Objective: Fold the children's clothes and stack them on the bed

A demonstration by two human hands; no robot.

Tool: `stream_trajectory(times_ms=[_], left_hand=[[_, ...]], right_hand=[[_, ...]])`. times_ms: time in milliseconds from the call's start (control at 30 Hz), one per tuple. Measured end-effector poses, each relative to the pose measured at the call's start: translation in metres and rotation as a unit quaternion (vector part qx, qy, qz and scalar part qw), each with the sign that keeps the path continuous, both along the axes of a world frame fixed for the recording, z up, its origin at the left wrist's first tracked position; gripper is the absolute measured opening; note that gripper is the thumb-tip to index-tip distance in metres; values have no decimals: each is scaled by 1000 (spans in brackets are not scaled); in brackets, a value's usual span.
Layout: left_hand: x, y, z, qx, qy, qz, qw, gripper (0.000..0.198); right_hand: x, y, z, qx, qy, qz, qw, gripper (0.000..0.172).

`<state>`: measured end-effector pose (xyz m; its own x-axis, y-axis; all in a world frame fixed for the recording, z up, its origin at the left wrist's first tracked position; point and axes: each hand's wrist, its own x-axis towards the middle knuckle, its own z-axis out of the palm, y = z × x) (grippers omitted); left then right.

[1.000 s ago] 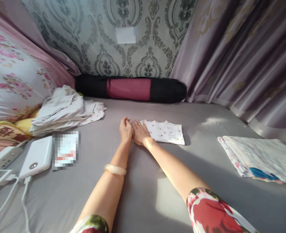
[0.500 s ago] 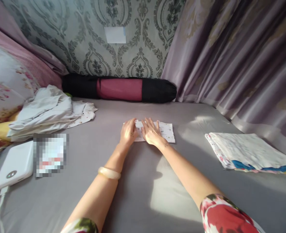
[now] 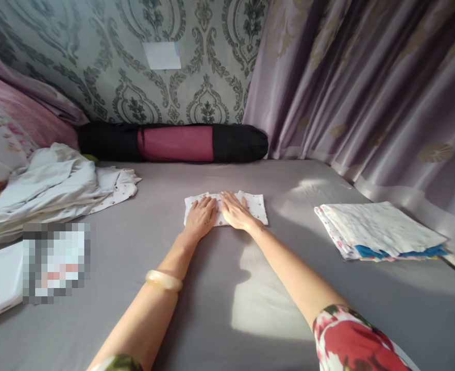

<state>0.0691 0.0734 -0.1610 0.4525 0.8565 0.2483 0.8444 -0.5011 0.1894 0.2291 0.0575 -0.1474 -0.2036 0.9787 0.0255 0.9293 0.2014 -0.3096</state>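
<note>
A white cloth with a small print [image 3: 256,207], folded into a flat strip, lies on the grey sheet in front of me. My left hand [image 3: 201,215] rests flat on its left half, fingers stretched out. Beside it my right hand [image 3: 235,210] presses on the middle of the cloth, also flat with the fingers extended. The hands are close together but apart, and they cover part of the cloth. A pale bangle [image 3: 164,281] sits on my left forearm.
At the right lies a stack of folded cloths [image 3: 382,226]. A loose heap of pale clothes [image 3: 49,180] is at the left, with a white power bank [image 3: 3,278] and a blurred packet [image 3: 61,263] nearer me. A black and maroon roll bag [image 3: 175,143] lies along the wall.
My left hand has flattened from its edge onto the cloth, fingers now spread. More of the cloth's left end shows. The view has turned slightly right.
</note>
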Motion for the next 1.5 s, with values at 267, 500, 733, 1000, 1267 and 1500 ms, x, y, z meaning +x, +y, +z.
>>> stream_trajectory(times_ms=[267,500,733,1000,1267,1500], left_hand=[[4,-1,-3,-8,55,24,998,55],[3,5,-4,-53,91,53,993,56],[-16,45,20,-132,133,35,982,46],[-29,89,41,-218,87,17,972,49],[-44,81,56,-252,-25,-6,967,34],[-67,54,104,-237,-141,-53,960,31]], right_hand=[[30,-5,-9,8,-63,-77,995,55],[30,0,-13,5,-47,-79,996,54],[74,16,6,-17,-38,-57,997,48],[95,38,31,-119,-55,-84,988,43],[106,27,61,-113,21,-62,991,25],[116,-10,98,-4,91,-51,995,36]])
